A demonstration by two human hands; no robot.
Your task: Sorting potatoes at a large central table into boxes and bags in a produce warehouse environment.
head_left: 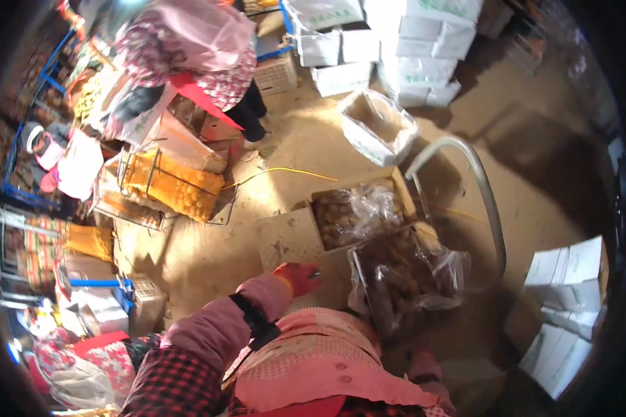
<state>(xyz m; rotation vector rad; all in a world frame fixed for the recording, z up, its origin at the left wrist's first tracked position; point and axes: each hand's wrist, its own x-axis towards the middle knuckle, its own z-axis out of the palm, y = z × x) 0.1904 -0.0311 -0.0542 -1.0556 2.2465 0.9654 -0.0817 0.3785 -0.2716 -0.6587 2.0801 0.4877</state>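
My left hand (300, 276), in a red-orange glove, is closed in front of my body, left of the two boxes. Something small and dark shows at its fingertips, too small to name. Low at my right side, my right hand (424, 358) hangs in shadow, its fingers not clear. Just ahead stands an open box (355, 270) of brown, roundish produce under clear plastic film (446, 278). Behind it, a second open box (317, 224) holds similar brown produce (335, 221), partly covered by crumpled clear plastic. Neither hand touches the boxes.
A curved metal handle (490, 194) rises right of the boxes. Beyond stand a plastic-lined box (348, 128) and stacked white cartons (424, 62). Open white cartons (563, 292) lie at right. A co-worker (188, 48) bends near orange net sacks (177, 182); a yellow cord (285, 169) crosses the floor.
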